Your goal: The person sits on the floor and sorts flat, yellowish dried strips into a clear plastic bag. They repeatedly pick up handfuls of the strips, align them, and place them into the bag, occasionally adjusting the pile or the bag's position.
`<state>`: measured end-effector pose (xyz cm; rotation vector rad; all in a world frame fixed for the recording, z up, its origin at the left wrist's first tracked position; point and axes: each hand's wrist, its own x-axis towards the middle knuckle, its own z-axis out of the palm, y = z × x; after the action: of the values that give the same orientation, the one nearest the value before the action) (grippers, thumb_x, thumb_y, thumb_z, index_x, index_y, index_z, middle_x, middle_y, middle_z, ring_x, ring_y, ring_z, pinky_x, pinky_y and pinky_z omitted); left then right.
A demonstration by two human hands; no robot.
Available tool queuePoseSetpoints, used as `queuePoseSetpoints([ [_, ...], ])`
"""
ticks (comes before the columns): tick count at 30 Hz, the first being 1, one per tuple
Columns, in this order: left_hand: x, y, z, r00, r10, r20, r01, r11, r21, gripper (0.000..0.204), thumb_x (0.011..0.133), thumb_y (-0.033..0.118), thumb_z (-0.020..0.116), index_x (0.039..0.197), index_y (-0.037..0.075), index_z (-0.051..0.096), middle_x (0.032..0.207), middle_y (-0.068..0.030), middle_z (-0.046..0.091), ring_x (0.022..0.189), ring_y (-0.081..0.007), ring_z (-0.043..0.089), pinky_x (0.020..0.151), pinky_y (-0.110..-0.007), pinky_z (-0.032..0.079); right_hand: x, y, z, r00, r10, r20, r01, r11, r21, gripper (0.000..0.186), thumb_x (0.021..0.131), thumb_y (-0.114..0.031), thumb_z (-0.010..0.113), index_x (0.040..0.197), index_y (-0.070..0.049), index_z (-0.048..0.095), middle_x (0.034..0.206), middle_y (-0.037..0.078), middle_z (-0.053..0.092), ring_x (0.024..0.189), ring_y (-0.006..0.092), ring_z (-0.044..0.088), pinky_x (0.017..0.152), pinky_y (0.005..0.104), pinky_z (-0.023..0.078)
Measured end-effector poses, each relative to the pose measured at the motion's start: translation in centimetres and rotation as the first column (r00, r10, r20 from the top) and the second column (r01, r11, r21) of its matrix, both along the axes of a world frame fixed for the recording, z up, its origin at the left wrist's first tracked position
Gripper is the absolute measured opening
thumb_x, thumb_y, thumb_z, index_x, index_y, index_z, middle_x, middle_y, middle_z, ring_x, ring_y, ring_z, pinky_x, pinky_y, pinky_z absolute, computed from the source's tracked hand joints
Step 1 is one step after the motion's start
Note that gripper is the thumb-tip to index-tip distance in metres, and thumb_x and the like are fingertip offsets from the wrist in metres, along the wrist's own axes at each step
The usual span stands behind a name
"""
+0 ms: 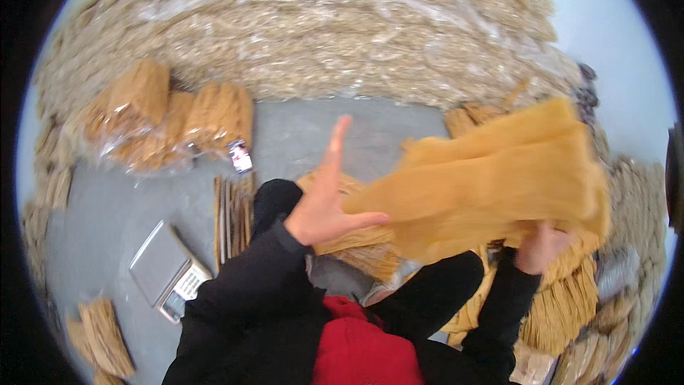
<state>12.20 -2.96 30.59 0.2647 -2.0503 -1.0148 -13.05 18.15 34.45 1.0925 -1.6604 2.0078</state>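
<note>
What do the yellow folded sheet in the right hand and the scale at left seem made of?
Yellow folded sheet: pliable, matt, perhaps cloth or plant fibre; soft folds suggest this, though blur hides fine texture.
Scale: smooth grey top with dull sheen, likely metal, possibly plastic; its even surface and crisp edges suggest either.

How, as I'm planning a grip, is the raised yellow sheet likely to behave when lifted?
The raised yellow sheet will probably flop, since its surface looks creased and wavy. It seems light for its size: only the right hand appears to support it.
</note>
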Motion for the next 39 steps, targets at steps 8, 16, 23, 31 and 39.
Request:
queuePoseSetpoints([
  [8,-3.2,-0.9,-0.8,0.890,-0.446,-0.099,0.406,0.674,0.617,0.101,0.062,0.017,0.080,0.140,0.005,0.017,0.137,-0.0149,0.034,0.128,-0.0231,0.030,0.105,-0.034,0.022,6.3,-6.8,-2.7,0.703,0.565,0.433,-0.621,0.784,-0.015,0.043,0.068,0.002,0.062,0.110,0.001,0.050,0.104,0.007,0.058,0.094,0.0161,0.056,0.081,0.0295,0.045],
  [16,-3.3,-0.8,-7.2,0.867,-0.425,-0.260,0.365,0.187,0.912,0.059,0.072,0.008,0.071,0.123,0.002,0.043,0.116,-0.0086,0.054,0.102,-0.0174,0.055,0.087,-0.032,0.045,4.2,-9.7,-8.3,0.202,0.560,0.804,-0.756,0.611,-0.235,0.046,0.081,-0.010,0.061,0.123,-0.002,0.043,0.118,0.007,0.053,0.106,0.0184,0.052,0.090,0.0308,0.041],
  [23,-2.4,-1.1,-10.2,0.914,-0.288,-0.285,0.307,0.035,0.951,0.052,0.077,0.006,0.065,0.124,0.001,0.042,0.116,-0.0108,0.056,0.101,-0.0213,0.057,0.088,-0.035,0.047,5.6,-10.4,-11.6,0.020,0.484,0.875,-0.760,0.576,-0.301,0.049,0.084,-0.018,0.060,0.125,-0.002,0.040,0.120,0.008,0.051,0.108,0.0199,0.051,0.090,0.0326,0.042],
  [31,-1.9,-0.7,-10.6,0.914,-0.354,-0.196,0.269,0.170,0.948,0.060,0.072,0.009,0.071,0.124,0.000,0.042,0.117,-0.0095,0.055,0.103,-0.0185,0.055,0.090,-0.032,0.043,7.2,-8.0,-16.7,0.114,0.515,0.849,-0.805,0.548,-0.225,0.061,0.078,-0.015,0.064,0.128,0.000,0.033,0.122,0.012,0.049,0.109,0.0249,0.050,0.091,0.0369,0.042],
  [39,-0.2,0.1,-13.1,0.895,-0.423,-0.141,0.281,0.290,0.915,0.077,0.069,0.013,0.073,0.131,-0.001,0.030,0.125,-0.0097,0.048,0.115,-0.0177,0.045,0.096,-0.031,0.036,7.6,-7.2,-18.3,0.145,0.525,0.839,-0.860,0.487,-0.156,0.069,0.074,-0.019,0.067,0.130,-0.001,0.031,0.123,0.011,0.048,0.111,0.0246,0.049,0.093,0.0365,0.040],
])
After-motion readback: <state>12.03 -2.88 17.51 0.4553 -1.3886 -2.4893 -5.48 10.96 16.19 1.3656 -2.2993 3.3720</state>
